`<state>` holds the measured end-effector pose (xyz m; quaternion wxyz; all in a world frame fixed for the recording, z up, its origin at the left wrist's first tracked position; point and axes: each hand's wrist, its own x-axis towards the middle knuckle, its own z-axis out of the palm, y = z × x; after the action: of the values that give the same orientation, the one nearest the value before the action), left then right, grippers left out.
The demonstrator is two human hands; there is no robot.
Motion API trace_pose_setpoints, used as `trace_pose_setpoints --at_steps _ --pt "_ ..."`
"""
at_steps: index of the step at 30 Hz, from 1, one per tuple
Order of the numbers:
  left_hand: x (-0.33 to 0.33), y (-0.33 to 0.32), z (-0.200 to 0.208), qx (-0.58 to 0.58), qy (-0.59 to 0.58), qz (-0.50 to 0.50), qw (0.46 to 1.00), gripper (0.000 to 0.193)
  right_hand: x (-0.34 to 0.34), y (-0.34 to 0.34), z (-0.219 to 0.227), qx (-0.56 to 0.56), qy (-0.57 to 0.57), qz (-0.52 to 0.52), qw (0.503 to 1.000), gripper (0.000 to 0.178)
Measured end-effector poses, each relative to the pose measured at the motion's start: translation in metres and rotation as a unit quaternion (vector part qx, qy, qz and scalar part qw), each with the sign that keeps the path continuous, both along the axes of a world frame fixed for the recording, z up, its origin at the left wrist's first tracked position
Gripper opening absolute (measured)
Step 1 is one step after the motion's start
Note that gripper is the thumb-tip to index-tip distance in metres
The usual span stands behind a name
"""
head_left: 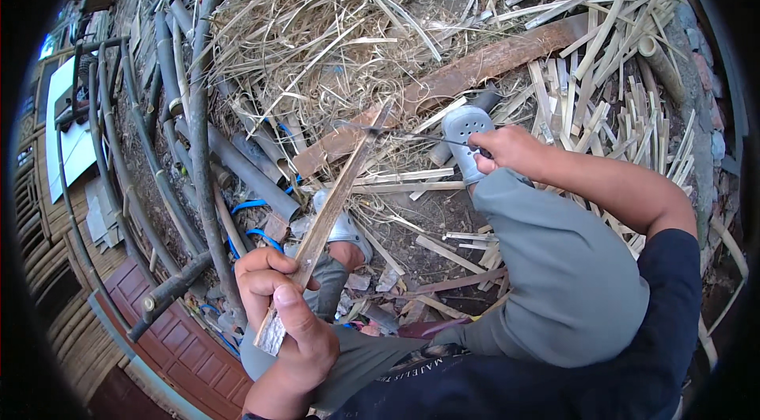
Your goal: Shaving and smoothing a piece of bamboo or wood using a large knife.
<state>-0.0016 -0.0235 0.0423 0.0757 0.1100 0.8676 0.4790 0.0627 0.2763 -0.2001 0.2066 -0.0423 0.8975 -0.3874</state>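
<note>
My left hand [294, 323] grips the near end of a long split bamboo strip [331, 208], thumb on top and fingers wrapped underneath. The strip slants away from me, up and to the right. My right hand [514, 152] is closed round the dark handle of a knife. Its thin dark blade [419, 136] points left and meets the strip near the far end, where a darkened patch shows. Beneath the strip and blade lies a brown weathered board [467, 72]. Most of the knife handle is hidden by my fingers.
Curly bamboo shavings [332, 48] are heaped ahead. Many pale split strips [602, 32] lie in piles on the right. Bamboo poles [207, 103] and thick cut lengths [245, 171] lie at left. My clog-shod foot [465, 131] rests beside the board. A red-brown panelled door [174, 333] stands lower left.
</note>
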Motion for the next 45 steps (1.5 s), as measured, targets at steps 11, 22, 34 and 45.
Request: trace_pose_setpoints --at_steps 11,22,34,45 --pt "0.002 0.004 -0.004 0.015 0.002 -0.021 1.0 0.031 -0.03 0.015 -0.007 0.128 -0.105 0.019 0.986 0.034" --pt "0.001 0.007 -0.006 0.019 0.007 -0.029 0.999 0.033 -0.042 0.031 0.005 0.126 -0.091 0.021 0.988 0.032" --pt "-0.001 0.0 -0.002 0.005 0.002 -0.026 1.0 0.033 -0.042 0.026 0.023 0.148 -0.078 0.067 0.984 0.033" --pt "0.001 0.003 -0.004 -0.004 0.001 -0.036 0.999 0.035 -0.049 0.039 0.018 0.167 -0.103 0.047 0.979 0.034"
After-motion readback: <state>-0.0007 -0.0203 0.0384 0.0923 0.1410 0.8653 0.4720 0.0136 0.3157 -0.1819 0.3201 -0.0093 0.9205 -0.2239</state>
